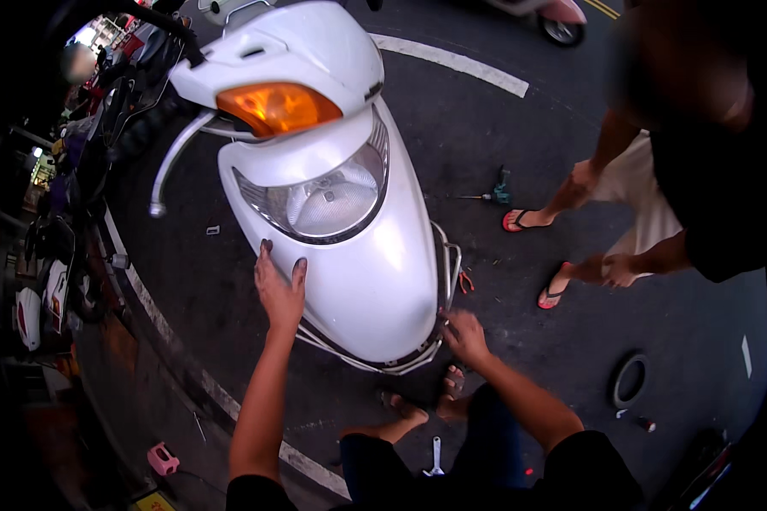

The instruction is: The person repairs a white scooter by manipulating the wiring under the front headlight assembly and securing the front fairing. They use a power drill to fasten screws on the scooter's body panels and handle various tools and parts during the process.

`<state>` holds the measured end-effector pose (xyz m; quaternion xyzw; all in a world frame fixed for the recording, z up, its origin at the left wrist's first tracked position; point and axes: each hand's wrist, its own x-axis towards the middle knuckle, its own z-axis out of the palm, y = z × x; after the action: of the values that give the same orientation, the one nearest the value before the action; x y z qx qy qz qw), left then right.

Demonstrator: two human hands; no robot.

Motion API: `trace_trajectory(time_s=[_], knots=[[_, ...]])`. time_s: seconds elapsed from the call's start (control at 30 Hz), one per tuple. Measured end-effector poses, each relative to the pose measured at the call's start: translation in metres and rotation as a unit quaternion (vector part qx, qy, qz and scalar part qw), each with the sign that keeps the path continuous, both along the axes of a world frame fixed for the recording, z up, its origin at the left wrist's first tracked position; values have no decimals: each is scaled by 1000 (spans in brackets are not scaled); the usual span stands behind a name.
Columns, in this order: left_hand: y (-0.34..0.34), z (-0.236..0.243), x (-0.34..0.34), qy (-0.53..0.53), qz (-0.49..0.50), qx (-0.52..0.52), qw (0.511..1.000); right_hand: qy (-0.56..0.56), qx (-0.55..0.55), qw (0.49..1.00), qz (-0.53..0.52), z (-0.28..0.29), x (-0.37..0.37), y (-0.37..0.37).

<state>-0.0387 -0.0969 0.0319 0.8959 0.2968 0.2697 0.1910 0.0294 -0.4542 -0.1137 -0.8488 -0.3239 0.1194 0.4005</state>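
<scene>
Nothing legible found. A small dark badge sits on the lower right of the handlebar cover of the white scooter; too small to read. A yellow object, lower left, cut off by the view's edge, bears reddish marks, likewise unreadable

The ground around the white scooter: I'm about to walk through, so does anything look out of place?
Yes: a green drill, orange-handled pliers and a silver wrench lie loose on the ground around the scooter, where someone could trip. Further right lies a loose tyre, another likely trip point.
</scene>
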Motion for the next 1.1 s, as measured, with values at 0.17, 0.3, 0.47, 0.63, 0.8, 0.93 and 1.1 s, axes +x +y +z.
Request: trace_trajectory(time_s=[0.17,0.3,0.47,0.63,0.8,0.93,1.1], knots=[[-19,28,39,-34,56,14,998,205,-171,962,57,74,-60,-123],[-17,60,95,2,165,-127,978,251,-220,941,52,145,-77,-209],[-5,53,106,18,184,-166,969,248,-234,938,-56,142,-57,-275],[-7,39,110,-3,210,-133,969,345,-34,886,-307,142,-2,-279],[-28,30,134,-38,304,-87,948,392,-35,873,-288,133,43,-258],[-40,22,148,-82,340,-46,936,346,-200,898,-184,103,118,-250],[-60,59,153,-101,363,-83,922,281,-222,934,-6,178,290,-162]])
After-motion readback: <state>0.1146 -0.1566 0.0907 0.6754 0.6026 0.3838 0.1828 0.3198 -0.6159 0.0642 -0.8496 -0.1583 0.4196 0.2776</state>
